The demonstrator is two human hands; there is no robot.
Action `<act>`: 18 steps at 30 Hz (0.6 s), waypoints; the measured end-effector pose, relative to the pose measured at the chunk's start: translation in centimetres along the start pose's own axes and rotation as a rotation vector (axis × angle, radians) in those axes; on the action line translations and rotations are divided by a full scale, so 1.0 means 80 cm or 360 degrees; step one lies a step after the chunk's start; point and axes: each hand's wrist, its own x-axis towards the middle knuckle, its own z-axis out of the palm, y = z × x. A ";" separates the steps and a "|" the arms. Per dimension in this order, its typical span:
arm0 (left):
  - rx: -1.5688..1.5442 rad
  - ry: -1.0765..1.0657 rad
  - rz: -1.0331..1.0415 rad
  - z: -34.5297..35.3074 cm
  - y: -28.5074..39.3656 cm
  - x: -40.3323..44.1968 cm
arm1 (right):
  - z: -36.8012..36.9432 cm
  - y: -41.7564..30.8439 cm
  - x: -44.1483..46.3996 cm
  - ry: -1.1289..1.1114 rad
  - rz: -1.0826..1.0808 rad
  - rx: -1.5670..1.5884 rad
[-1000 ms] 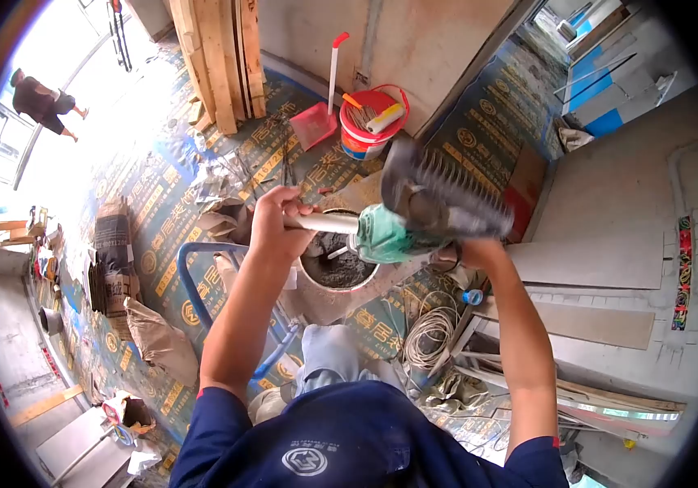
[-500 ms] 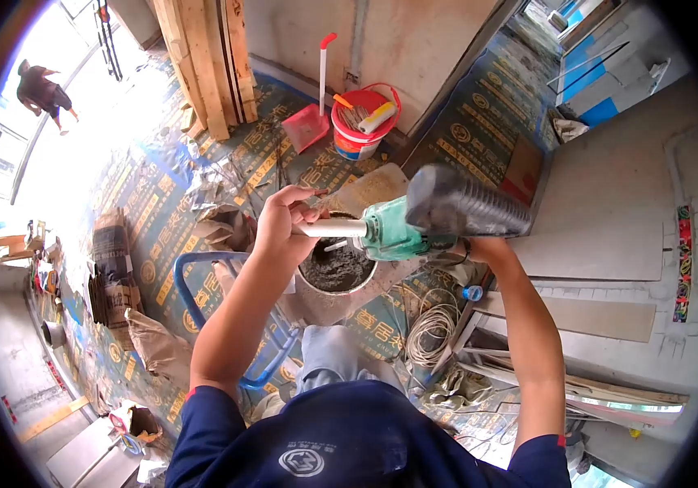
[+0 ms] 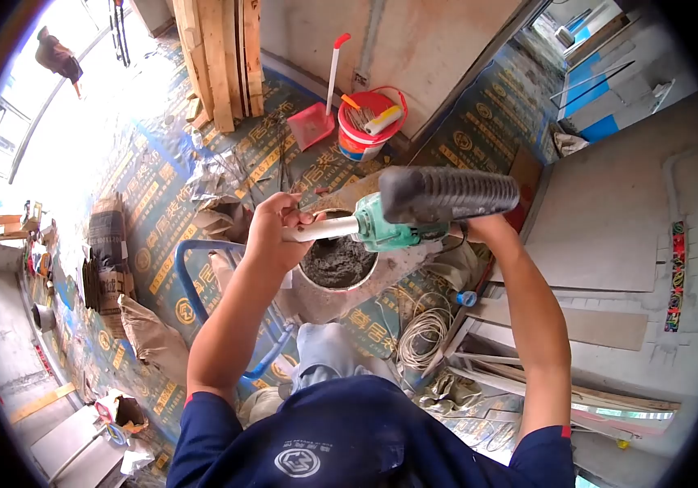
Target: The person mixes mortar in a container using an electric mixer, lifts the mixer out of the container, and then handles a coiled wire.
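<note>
Curled fingers of our left hand (image 3: 284,232) grip the smooth pale handle (image 3: 316,228) of the green, black-ribbed power tool (image 3: 394,228) above gritty gray mortar (image 3: 338,262); our right hand's (image 3: 483,230) fingers are hidden. Printed floor covering (image 3: 263,134) meets bare walls (image 3: 414,49).

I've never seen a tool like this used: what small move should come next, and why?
Probably steer the green tool slightly toward the middle of the bucket: its body appears off to one side, the grey mix looks lumpy, and the left hand grips the white handle.

Green-and-black power tool (image 3: 402,220)
</note>
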 end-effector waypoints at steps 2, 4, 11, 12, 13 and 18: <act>-0.0017 -0.0041 -0.0008 -0.009 0.001 0.005 | -0.014 -0.008 0.010 0.0058 -0.0167 -0.0250; -0.0038 -0.0081 -0.0009 -0.008 0.001 -0.001 | -0.015 -0.014 0.013 0.0035 -0.0077 -0.0215; -0.0005 -0.0060 -0.0025 -0.027 -0.009 0.012 | -0.008 -0.009 0.003 -0.0185 0.0182 0.0001; 0.0010 -0.0117 -0.0049 -0.031 -0.011 0.016 | 0.003 -0.001 -0.004 -0.0230 0.0277 0.0111; 0.0025 -0.0178 -0.0076 -0.033 -0.013 0.017 | 0.018 0.011 -0.014 -0.0274 0.0376 0.0219; 0.0074 -0.0059 -0.0147 -0.023 -0.028 0.009 | -0.027 -0.027 -0.008 -0.0587 0.0221 -0.0137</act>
